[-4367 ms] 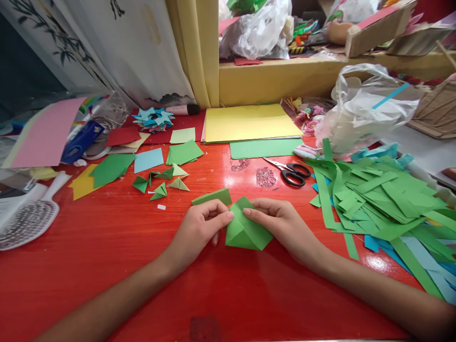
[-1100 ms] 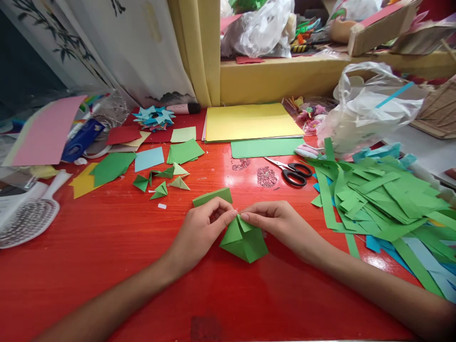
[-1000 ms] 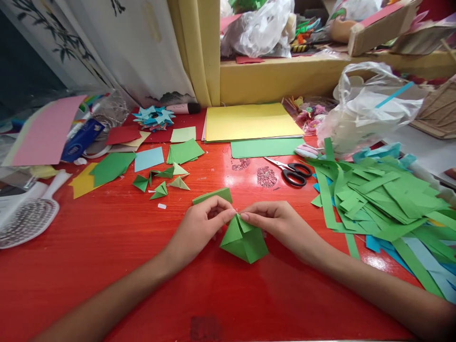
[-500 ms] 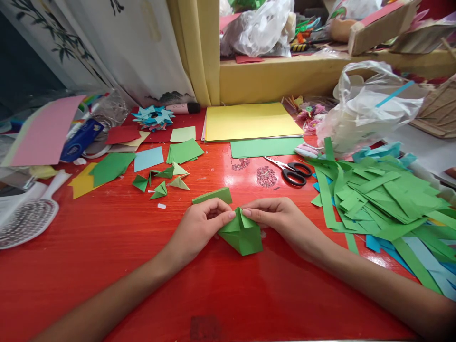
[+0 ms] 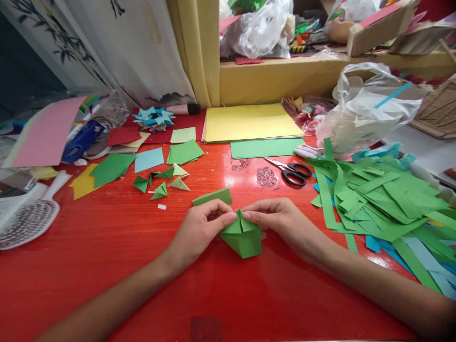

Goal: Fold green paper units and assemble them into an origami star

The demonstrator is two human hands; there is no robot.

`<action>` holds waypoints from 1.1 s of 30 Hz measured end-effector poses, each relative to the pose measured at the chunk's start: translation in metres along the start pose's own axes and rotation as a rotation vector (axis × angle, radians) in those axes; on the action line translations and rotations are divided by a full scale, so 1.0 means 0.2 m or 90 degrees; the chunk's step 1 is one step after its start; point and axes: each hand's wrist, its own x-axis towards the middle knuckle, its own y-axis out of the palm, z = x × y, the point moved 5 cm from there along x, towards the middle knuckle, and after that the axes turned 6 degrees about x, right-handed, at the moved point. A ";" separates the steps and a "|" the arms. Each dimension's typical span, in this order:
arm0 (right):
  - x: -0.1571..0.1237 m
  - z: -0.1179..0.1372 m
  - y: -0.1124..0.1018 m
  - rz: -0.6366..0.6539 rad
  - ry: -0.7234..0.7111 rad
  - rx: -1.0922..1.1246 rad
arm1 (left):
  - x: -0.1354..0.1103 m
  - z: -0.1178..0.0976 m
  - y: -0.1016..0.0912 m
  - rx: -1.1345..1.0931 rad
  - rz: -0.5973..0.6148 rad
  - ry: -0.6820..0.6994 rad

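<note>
Head view: left hand (image 5: 204, 223) and right hand (image 5: 281, 219) pinch folded green paper (image 5: 247, 241) inside the near edge of the red surface (image 5: 249, 304).

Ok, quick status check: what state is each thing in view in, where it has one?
Left grip: shut, pinching the green paper
Right grip: shut, pinching it too
Green paper: creased, partly folded
Scissors: lying down, blades look shut
Small triangles: folded, loose
Strips: loose, heaped
Yellow sheet: flat, unfolded
Blue ring: assembled
Clear bag: crumpled, cannot tell if tied
</note>
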 end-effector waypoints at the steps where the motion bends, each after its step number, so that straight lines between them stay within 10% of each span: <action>1: 0.00 0.00 0.00 -0.002 0.000 -0.001 | 0.00 0.00 0.00 0.000 -0.001 0.001; 23: 0.00 0.01 0.02 0.014 -0.065 -0.165 | -0.02 -0.05 0.01 0.227 -0.025 0.125; 33: 0.03 0.06 -0.05 -0.009 -0.131 -0.163 | 0.00 -0.05 -0.08 0.102 -0.134 0.077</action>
